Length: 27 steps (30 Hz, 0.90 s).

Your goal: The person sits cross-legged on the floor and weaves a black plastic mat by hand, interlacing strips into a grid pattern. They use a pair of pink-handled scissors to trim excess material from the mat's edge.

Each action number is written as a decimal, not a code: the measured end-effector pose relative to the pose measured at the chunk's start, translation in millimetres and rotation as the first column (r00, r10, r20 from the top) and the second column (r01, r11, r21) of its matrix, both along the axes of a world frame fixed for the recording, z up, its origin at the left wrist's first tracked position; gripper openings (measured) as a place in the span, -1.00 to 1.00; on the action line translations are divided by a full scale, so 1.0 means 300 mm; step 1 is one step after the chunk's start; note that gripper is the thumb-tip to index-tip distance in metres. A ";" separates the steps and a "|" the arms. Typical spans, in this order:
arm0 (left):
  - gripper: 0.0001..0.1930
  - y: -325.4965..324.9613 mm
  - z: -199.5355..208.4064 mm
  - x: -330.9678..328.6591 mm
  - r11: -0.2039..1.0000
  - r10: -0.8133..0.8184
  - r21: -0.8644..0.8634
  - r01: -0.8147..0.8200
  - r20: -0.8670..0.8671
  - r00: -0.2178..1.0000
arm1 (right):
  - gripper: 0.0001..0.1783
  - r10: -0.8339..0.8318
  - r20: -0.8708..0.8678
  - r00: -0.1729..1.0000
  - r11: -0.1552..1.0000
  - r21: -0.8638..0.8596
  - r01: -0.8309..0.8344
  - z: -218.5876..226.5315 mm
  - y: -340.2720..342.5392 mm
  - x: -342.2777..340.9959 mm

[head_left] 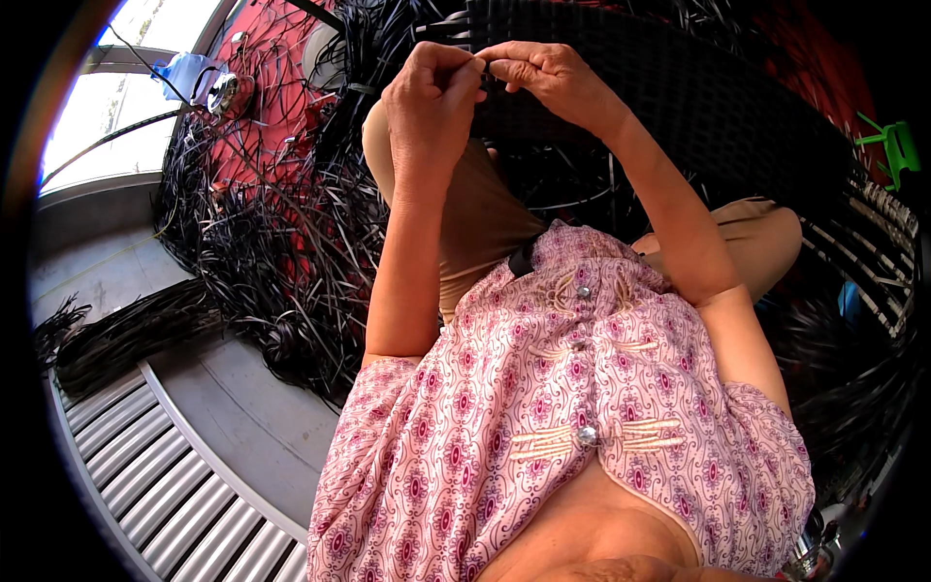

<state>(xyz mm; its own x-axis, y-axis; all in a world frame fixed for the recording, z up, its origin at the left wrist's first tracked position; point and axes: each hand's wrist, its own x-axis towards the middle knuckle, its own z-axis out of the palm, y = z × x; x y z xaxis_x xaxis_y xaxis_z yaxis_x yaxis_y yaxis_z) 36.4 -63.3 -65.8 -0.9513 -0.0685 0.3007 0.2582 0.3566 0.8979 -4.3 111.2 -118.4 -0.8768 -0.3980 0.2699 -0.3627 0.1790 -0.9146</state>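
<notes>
Many black strips (pixel 262 242) across floor (pixel 242 407)

1. Grey concrete floor (pixel 242 417), lower left, bare in patches
2. Large tangle of loose black strips (pixel 281 242) spread over the floor, reaching up toward the red surface (pixel 281 58) behind
3. Separate bundle of black strips (pixel 126 335) lies on the floor at far left, apart from the main tangle
4. Ribbed metal grating (pixel 165 495) runs along the floor's lower-left edge
</notes>
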 end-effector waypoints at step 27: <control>-0.80 -0.018 -0.202 -0.119 0.907 0.131 -0.414 -0.073 0.113 0.985 | -0.70 -0.101 0.195 0.976 0.965 -0.219 0.144 -0.007 0.084 -0.031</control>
